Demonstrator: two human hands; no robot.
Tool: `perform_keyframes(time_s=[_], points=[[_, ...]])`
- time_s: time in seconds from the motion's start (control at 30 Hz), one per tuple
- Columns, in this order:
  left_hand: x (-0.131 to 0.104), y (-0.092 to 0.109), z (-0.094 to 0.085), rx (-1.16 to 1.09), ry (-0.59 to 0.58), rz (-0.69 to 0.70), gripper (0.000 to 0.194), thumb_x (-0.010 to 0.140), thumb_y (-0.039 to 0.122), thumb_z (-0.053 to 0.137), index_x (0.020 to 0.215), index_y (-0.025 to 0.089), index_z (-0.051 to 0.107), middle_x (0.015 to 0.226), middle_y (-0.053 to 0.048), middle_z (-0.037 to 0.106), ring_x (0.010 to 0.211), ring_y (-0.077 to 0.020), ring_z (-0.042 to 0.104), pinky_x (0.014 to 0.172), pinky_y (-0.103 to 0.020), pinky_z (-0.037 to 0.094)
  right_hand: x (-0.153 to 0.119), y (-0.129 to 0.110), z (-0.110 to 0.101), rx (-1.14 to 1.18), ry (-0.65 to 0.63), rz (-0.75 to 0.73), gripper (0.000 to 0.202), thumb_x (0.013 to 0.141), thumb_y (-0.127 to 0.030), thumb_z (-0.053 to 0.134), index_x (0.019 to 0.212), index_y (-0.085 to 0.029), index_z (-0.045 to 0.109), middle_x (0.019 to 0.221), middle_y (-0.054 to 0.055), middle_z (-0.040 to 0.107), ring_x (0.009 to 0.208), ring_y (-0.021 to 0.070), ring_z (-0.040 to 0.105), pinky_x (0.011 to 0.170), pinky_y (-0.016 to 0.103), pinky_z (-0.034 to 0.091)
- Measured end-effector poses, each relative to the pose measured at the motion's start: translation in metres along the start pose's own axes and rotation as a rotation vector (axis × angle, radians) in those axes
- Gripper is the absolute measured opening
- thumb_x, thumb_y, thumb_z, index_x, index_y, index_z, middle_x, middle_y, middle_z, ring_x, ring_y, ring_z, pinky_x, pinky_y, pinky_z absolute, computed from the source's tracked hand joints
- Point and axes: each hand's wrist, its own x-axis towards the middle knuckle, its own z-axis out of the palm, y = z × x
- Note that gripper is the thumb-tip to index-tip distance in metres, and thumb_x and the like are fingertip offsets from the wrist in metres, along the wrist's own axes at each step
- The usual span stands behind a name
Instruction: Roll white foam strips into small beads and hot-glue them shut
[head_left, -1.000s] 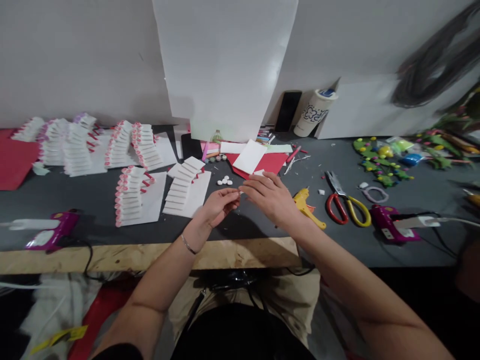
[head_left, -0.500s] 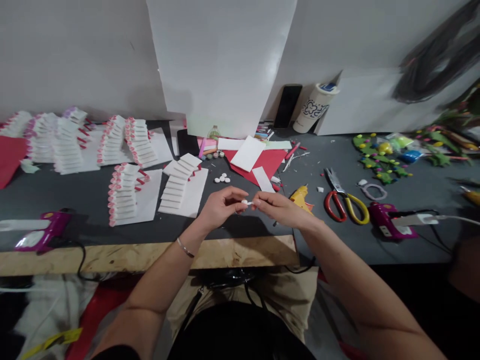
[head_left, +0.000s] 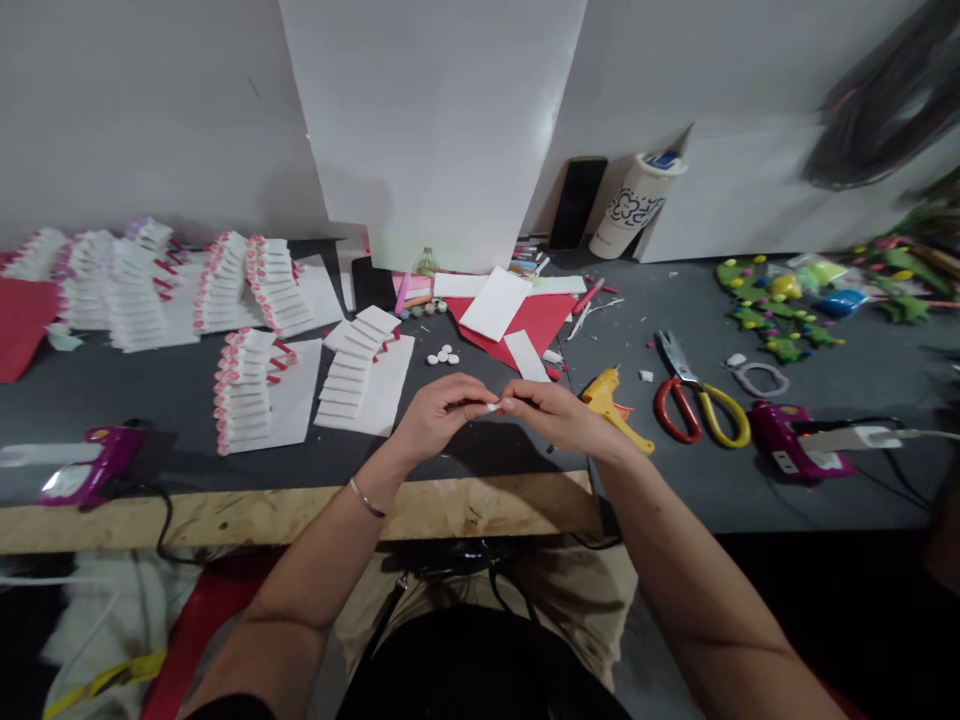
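Observation:
My left hand (head_left: 448, 408) and my right hand (head_left: 547, 408) meet above the table's front part, fingertips nearly touching. Between them is a small white piece (head_left: 492, 407), pinched from both sides and mostly covered by fingers; it looks like soft clay. Just behind my left hand lie several small white balls (head_left: 443, 356). Left of it, a fanned row of white folded pieces with red sticks (head_left: 349, 375) rests on a white card (head_left: 388, 395). A yellow glue gun (head_left: 611, 405) lies by my right wrist.
Red-and-yellow-handled scissors (head_left: 697, 395) and a purple power strip (head_left: 795, 440) lie to the right; another purple power strip (head_left: 97, 465) is at left. More rows of white pieces (head_left: 251, 390) fill the left side. A white tumbler (head_left: 634, 208) and phone (head_left: 579, 203) stand behind.
Both hands have closed in around the white piece, so less of it shows and the fingertips are nearer each other. The view has shifted slightly.

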Motion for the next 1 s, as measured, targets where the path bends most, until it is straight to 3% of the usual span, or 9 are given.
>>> perform_keyframes(time_s=[0.23, 0.47, 0.57, 0.7, 0.9, 1.0], points=[[-0.004, 0.002, 0.005, -0.107, 0.062, -0.101, 0.017, 0.084, 0.028, 0.069, 0.098, 0.020, 0.074, 0.098, -0.008, 0.074, 0.086, -0.0174, 0.070, 0.080, -0.030, 0.058, 0.006, 0.003, 0.011, 0.105, 0.093, -0.009, 0.033, 0.093, -0.048, 0.053, 0.081, -0.020, 0.065, 0.073, -0.001, 0.061, 0.069, 0.0132, 0.050, 0.064, 0.024, 0.039], [-0.007, 0.001, 0.011, -0.017, 0.170, -0.072, 0.020, 0.078, 0.031, 0.077, 0.094, 0.021, 0.074, 0.091, -0.005, 0.073, 0.083, -0.0167, 0.069, 0.076, -0.027, 0.058, 0.006, 0.003, 0.018, 0.067, 0.140, -0.006, 0.033, 0.092, -0.047, 0.053, 0.078, -0.019, 0.064, 0.063, -0.003, 0.050, 0.060, 0.0115, 0.040, 0.054, 0.023, 0.032], [-0.007, -0.001, 0.012, 0.015, 0.158, -0.084, 0.022, 0.080, 0.030, 0.075, 0.101, 0.023, 0.073, 0.090, -0.004, 0.075, 0.082, -0.0168, 0.070, 0.076, -0.028, 0.057, 0.005, 0.004, 0.013, 0.052, 0.134, 0.018, 0.036, 0.091, -0.049, 0.056, 0.073, -0.019, 0.063, 0.059, -0.004, 0.047, 0.056, 0.0105, 0.036, 0.051, 0.023, 0.028], [-0.008, -0.001, 0.010, 0.037, 0.107, -0.075, 0.028, 0.082, 0.030, 0.073, 0.109, 0.023, 0.072, 0.093, -0.006, 0.076, 0.084, -0.0180, 0.071, 0.078, -0.029, 0.058, 0.004, 0.009, 0.005, 0.131, 0.049, 0.054, 0.043, 0.090, -0.056, 0.055, 0.074, -0.018, 0.066, 0.062, -0.003, 0.053, 0.058, 0.0100, 0.039, 0.052, 0.023, 0.030], [-0.009, 0.000, 0.013, 0.041, 0.048, -0.050, 0.026, 0.080, 0.024, 0.071, 0.106, 0.023, 0.071, 0.094, -0.005, 0.075, 0.085, -0.0168, 0.071, 0.078, -0.028, 0.058, 0.009, 0.016, 0.008, 0.562, -0.185, 0.349, 0.054, 0.080, -0.073, 0.057, 0.069, -0.020, 0.054, 0.050, -0.011, 0.026, 0.042, 0.0060, 0.017, 0.039, 0.021, 0.013], [-0.009, -0.004, 0.017, -0.005, 0.068, -0.089, 0.026, 0.078, 0.019, 0.069, 0.103, 0.021, 0.069, 0.091, -0.004, 0.074, 0.083, -0.0151, 0.070, 0.078, -0.026, 0.057, 0.010, 0.017, 0.013, 0.569, -0.187, 0.378, 0.055, 0.079, -0.074, 0.055, 0.068, -0.021, 0.051, 0.049, -0.011, 0.027, 0.040, 0.0059, 0.017, 0.038, 0.021, 0.014]])
